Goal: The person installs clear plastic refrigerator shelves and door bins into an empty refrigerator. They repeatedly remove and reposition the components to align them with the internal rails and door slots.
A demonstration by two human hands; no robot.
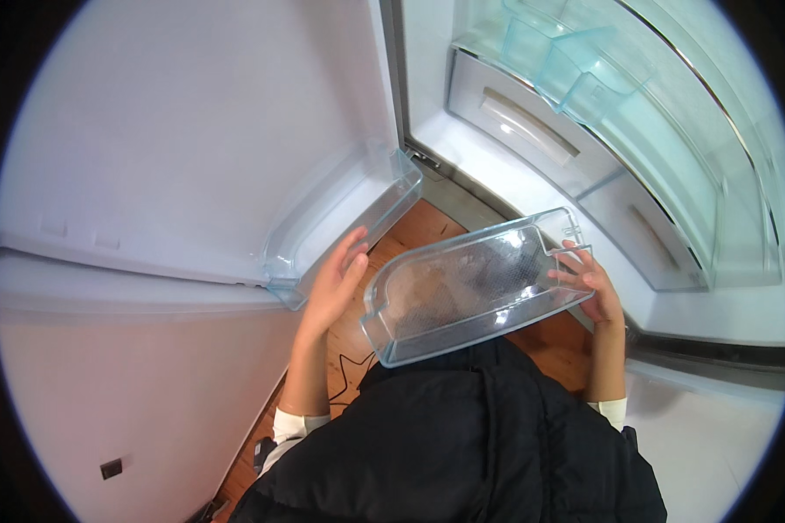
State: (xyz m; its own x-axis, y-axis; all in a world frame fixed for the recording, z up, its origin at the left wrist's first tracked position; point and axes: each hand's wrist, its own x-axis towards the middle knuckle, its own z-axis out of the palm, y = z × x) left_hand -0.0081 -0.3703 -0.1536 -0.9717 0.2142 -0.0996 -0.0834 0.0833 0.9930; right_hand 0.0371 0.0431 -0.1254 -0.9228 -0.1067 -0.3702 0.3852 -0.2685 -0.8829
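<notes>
A clear plastic refrigerator door bin (462, 283) hangs tilted in front of my body, its hollow side facing up. My right hand (600, 292) grips its right end, with the fingers seen through the clear wall. Off the bin's left end, my left hand (330, 292) is raised with its fingers apart and nothing in it. Close behind those fingers, a similar clear bin (283, 240) is fitted low on the inside of the opened left door (209, 113). Whether the left fingertips touch that fitted bin, I cannot tell.
The refrigerator's interior lies ahead and right, with white-fronted drawers (515, 118) below a glass shelf (672, 113). Pale blue clear bins (576, 74) rest on the shelf. Another white door panel (706, 427) stands at lower right. A black cable (351, 370) lies on the wooden floor (419, 228).
</notes>
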